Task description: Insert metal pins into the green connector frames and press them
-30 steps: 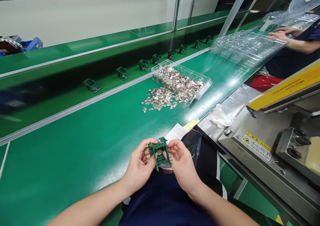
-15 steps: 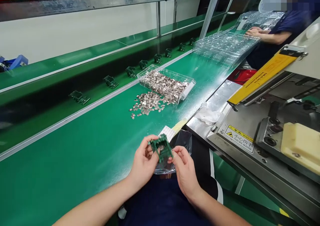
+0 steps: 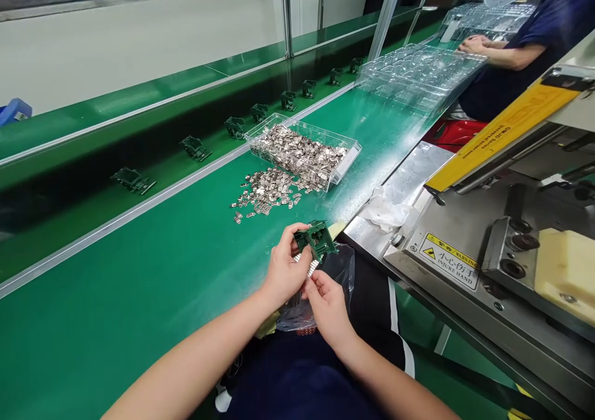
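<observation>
My left hand (image 3: 283, 270) grips a small dark green plastic part (image 3: 316, 240) at the near edge of the green bench (image 3: 139, 271). My right hand (image 3: 325, 302) is just below it, fingers pinched near a clear plastic bag (image 3: 341, 271) in my lap; what they pinch is too small to name. A clear tray (image 3: 346, 153) heaped with small metal pieces lies farther out, with several loose metal pieces (image 3: 264, 194) spilled beside it.
A row of green parts (image 3: 195, 148) rides the conveyor belt at the back. Clear blister trays (image 3: 413, 76) lie far right, where another person's hands (image 3: 474, 45) work. A grey machine with a yellow warning label (image 3: 449, 262) stands to my right.
My left hand has carried the green part up and to the right, away from my right hand, which has dropped off the part toward the bag.
</observation>
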A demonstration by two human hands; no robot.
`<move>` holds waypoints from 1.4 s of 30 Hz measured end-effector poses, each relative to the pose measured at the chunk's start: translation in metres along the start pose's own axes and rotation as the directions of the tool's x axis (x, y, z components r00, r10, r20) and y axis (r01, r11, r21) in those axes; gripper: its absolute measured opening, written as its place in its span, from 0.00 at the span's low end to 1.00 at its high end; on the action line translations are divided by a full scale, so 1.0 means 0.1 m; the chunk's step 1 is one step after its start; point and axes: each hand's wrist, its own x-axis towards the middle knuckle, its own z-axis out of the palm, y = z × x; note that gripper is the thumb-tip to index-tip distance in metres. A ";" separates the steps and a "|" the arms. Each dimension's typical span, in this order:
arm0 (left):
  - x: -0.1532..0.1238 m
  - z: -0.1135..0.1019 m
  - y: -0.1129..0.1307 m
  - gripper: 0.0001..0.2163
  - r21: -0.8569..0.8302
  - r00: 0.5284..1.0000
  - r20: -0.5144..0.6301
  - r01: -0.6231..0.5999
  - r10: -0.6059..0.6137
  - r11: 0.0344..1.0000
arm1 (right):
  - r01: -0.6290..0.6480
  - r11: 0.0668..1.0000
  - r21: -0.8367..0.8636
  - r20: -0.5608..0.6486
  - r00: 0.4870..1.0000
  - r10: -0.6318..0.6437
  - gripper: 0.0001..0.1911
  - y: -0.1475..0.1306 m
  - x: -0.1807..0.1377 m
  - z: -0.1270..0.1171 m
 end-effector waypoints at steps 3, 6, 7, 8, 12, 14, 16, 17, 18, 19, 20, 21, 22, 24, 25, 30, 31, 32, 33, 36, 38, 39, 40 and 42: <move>-0.01 0.01 -0.01 0.15 -0.037 1.000 -0.002 0.026 -0.026 0.999 | 0.034 0.998 -0.050 -0.013 0.999 -0.034 0.21 0.07 -0.02 0.02; 0.01 0.02 0.00 0.15 -0.014 1.000 0.007 0.029 -0.029 0.999 | 0.164 0.968 -0.192 -0.009 0.986 -0.168 0.18 0.16 -0.02 0.00; 0.02 0.02 0.00 0.16 0.004 1.000 0.007 0.028 -0.028 1.000 | 0.206 0.949 -0.237 0.000 0.977 -0.212 0.17 0.19 -0.01 -0.02; 0.03 0.01 0.01 0.16 0.024 1.000 0.004 0.026 -0.026 0.999 | 0.238 0.933 -0.270 0.011 0.970 -0.244 0.17 0.22 0.00 -0.04; 0.03 0.01 0.02 0.16 0.089 1.000 -0.019 0.011 -0.009 0.996 | 0.294 0.889 -0.351 0.102 0.956 -0.276 0.15 0.33 0.06 -0.14; 0.04 0.01 0.02 0.17 0.089 1.000 -0.027 0.009 -0.007 0.996 | 0.290 0.875 -0.388 0.157 0.956 -0.248 0.13 0.36 0.10 -0.19; 0.05 0.02 0.01 0.17 0.053 0.999 -0.037 0.012 -0.010 0.999 | 0.263 0.862 -0.433 0.183 0.962 -0.201 0.11 0.39 0.14 -0.24; 0.05 0.02 0.00 0.16 0.028 0.999 -0.048 0.014 -0.013 1.000 | 0.245 0.855 -0.456 0.188 0.966 -0.176 0.10 0.40 0.16 -0.26; 0.06 0.02 -0.01 0.16 0.001 0.998 -0.065 0.016 -0.016 1.000 | 0.227 0.848 -0.479 0.190 0.970 -0.153 0.11 0.40 0.18 -0.29; 0.07 0.02 -0.01 0.16 -0.025 0.996 -0.084 0.017 -0.019 1.000 | 0.211 0.840 -0.500 0.190 0.973 -0.132 0.11 0.39 0.19 -0.31; 0.07 0.01 -0.01 0.17 -0.048 0.994 -0.106 0.013 -0.018 0.999 | 0.198 0.832 -0.519 0.188 0.975 -0.115 0.12 0.38 0.20 -0.34; 0.07 0.00 -0.01 0.17 -0.072 0.991 -0.129 0.007 -0.016 0.997 | 0.187 0.823 -0.536 0.184 0.978 -0.102 0.11 0.35 0.20 -0.36; 0.06 -0.01 0.01 0.18 -0.104 0.989 -0.149 0.002 -0.018 0.995 | 0.178 0.816 -0.550 0.177 0.980 -0.094 0.10 0.32 0.20 -0.39; 0.01 -0.05 0.05 0.18 -0.207 0.987 -0.158 0.008 -0.042 0.978 | 0.162 0.804 -0.572 0.155 0.984 -0.088 0.08 0.23 0.18 -0.44; -0.03 -0.08 0.09 0.19 -0.278 0.987 -0.147 0.024 -0.067 0.960 | 0.156 0.800 -0.579 0.143 0.986 -0.089 0.07 0.16 0.16 -0.46; -0.30 -0.25 0.18 0.22 -0.500 0.971 -0.034 0.190 -0.238 0.845 | 0.185 0.799 -0.571 0.093 0.983 -0.161 0.06 -0.31 0.01 -0.46; -0.35 -0.27 0.18 0.22 -0.508 0.968 -0.022 0.204 -0.250 0.837 | 0.215 0.803 -0.555 0.102 0.976 -0.191 0.06 -0.41 -0.01 -0.43; -0.39 -0.29 0.16 0.22 -0.515 0.970 -0.013 0.203 -0.244 0.833 | 0.257 0.803 -0.538 0.119 0.966 -0.229 0.06 -0.51 -0.03 -0.38; -0.42 -0.29 0.15 0.21 -0.521 0.975 -0.009 0.187 -0.224 0.833 | 0.307 0.795 -0.523 0.142 0.951 -0.274 0.06 -0.59 -0.05 -0.33; -0.49 -0.29 0.13 0.18 -0.521 0.990 0.002 0.120 -0.139 0.845 | 0.450 0.732 -0.512 0.188 0.890 -0.415 0.05 -0.72 -0.06 -0.13; -0.52 -0.28 0.15 0.16 -0.515 0.994 0.012 0.098 -0.108 0.852 | 0.500 0.685 -0.530 0.179 0.855 -0.486 0.05 -0.73 -0.06 0.00; -0.54 -0.28 0.16 0.16 -0.512 0.995 0.015 0.093 -0.099 0.854 | 0.510 0.663 -0.548 0.170 0.844 -0.508 0.05 -0.72 -0.06 0.05; -0.55 -0.28 0.18 0.15 -0.510 0.996 0.016 0.084 -0.088 0.856 | 0.515 0.641 -0.569 0.161 0.834 -0.527 0.04 -0.71 -0.06 0.10; -0.57 -0.29 0.20 0.15 -0.507 0.998 0.005 0.054 -0.060 0.861 | 0.517 0.598 -0.612 0.136 0.814 -0.565 0.03 -0.69 -0.08 0.17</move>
